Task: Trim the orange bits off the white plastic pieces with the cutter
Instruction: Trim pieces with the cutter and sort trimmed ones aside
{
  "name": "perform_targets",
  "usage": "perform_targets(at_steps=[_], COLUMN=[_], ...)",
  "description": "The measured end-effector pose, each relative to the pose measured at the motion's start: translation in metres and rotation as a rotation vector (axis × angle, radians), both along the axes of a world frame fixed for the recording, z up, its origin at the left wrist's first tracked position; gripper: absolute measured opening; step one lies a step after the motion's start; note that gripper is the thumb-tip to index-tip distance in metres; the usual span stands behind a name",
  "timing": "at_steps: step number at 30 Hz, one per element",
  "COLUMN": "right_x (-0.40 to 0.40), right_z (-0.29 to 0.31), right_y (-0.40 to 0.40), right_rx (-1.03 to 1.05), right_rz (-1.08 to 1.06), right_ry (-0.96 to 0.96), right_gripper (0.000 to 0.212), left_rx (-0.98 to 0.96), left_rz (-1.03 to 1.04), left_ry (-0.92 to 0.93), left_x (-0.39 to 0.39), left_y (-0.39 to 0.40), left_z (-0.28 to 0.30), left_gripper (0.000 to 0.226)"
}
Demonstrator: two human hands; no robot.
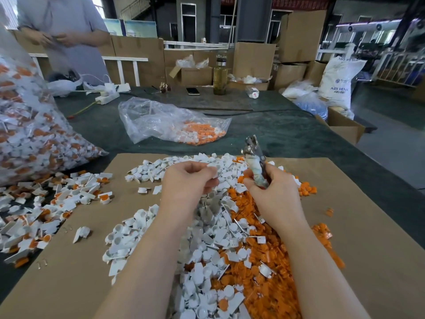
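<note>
Your left hand (187, 180), center frame, pinches a white plastic piece (212, 169) between thumb and fingertips, grip narrow, held just above the heap. Can't tell if any orange is on that piece.

Your right hand (271, 187), just right of center, has its grip wrapped around the cutter (254, 162). Handles are bound in pale tape, metal head points up and away from you. Whether the blades are apart or together is too blurred to tell. Cutter and held piece are near each other, not touching.

Below both hands, on the cardboard sheet (368, 249): white pieces (202, 261) heaped center, orange bits (264, 272) heaped right of them, the two piles overlapping in the middle.

Lower left: untrimmed pieces (46, 208), white with orange on them, spilling off the cardboard edge onto the dark worktop (287, 134).

Left edge: large clear bag (27, 125) packed with the same white-and-orange parts. Upper center: smaller plastic bag (170, 123), mostly slack, parts gathered at its right end.

Far side of the worktop: phone (192, 91), glass bottle (220, 75), power strip (107, 97). Upper left: another person (66, 33) standing, hands together.
</note>
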State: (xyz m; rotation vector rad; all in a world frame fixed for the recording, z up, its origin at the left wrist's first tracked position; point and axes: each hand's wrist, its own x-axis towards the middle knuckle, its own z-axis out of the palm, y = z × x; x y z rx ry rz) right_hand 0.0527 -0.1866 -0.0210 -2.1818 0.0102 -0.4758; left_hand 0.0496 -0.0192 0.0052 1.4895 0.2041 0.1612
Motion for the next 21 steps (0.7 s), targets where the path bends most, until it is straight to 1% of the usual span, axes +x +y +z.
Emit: perform_targets(at_steps=[3, 6, 11, 16, 21], right_x=[-0.003, -0.006, -0.008, -0.010, -0.011], right_z=[0.003, 0.005, 0.005, 0.005, 0.005], right_y=[0.006, 0.012, 0.016, 0.017, 0.018], right_rx=[0.060, 0.101, 0.067, 0.001, -0.033], right_rz=[0.025, 0.039, 0.026, -0.026, -0.060], right_ry=[-0.089, -0.148, -0.167, -0.213, -0.252], right_gripper=[0.010, 0.010, 0.012, 0.016, 0.017], left_rx=[-0.065, -0.101, -0.116, 0.006, 0.227], left_rz=[0.011, 0.024, 0.011, 0.010, 0.050], left_ry=[0.010, -0.001, -0.027, -0.080, -0.194], left_x=[-0.004, -0.006, -0.008, -0.010, -0.011], left_y=[-0.014, -0.019, -0.020, -0.023, -0.025], left_z=[-0.001, -0.002, -0.001, 0.000, 0.000], left_gripper=[0.009, 0.009, 0.006, 0.009, 0.015])
